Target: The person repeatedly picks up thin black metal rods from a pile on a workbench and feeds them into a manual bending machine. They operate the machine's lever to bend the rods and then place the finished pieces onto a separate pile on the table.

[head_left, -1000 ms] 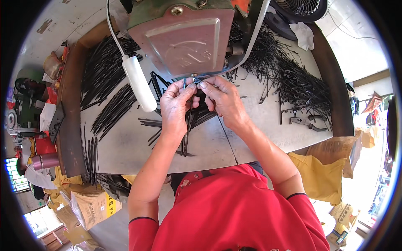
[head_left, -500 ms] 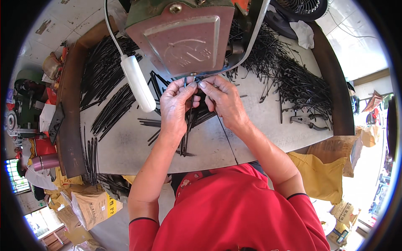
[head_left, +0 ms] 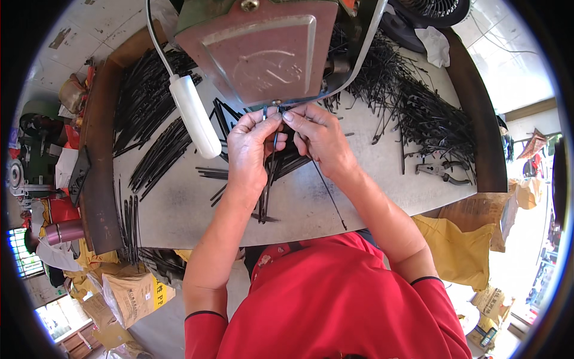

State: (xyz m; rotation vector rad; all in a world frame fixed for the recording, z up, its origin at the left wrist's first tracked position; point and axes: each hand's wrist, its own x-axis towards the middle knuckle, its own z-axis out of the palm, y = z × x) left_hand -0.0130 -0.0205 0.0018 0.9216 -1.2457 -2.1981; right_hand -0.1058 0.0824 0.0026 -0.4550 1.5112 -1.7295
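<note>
Rod [head_left: 328, 194], one, thin, black and nearly straight. Slants from close to the near edge of the table [head_left: 382, 158] up into the right hand [head_left: 326, 143], with the upper end hidden at the fingertips.

Nearest of all, one red shirt [head_left: 335, 293]. Beyond the hem, below the table's right corner, one yellow sack [head_left: 454, 251], contents hidden. At lower left, one brown carton [head_left: 128, 293] with a yellow stripe; cannot tell what is inside.

On the table, pale and worn, edged left and right with raised brown boards [head_left: 98, 161]: black rods in several groups, too many to count. At the near left, one small bunch [head_left: 128, 218]. At the right, one pair of pliers [head_left: 441, 172], handles spread.

At the middle, two hands, fingertips just beside each other. Right: thumb and forefinger pinched together on the rod. Left hand [head_left: 248, 152]: also closed, thumb against forefinger, with a second rod [head_left: 275, 142], dark with a bluish glint, between thumb and curled fingers.

Farther out, two piles at the left, one smaller [head_left: 158, 158], one larger [head_left: 149, 90], both lying slantwise; at the right, one tangled heap [head_left: 430, 113]. Above the left piles, one white tube [head_left: 194, 119] on a cable. Directly past the fingertips, one pinkish machine [head_left: 263, 60]. Farthest, at upper right, one white cloth [head_left: 433, 45] beside one dark fan [head_left: 436, 7].
</note>
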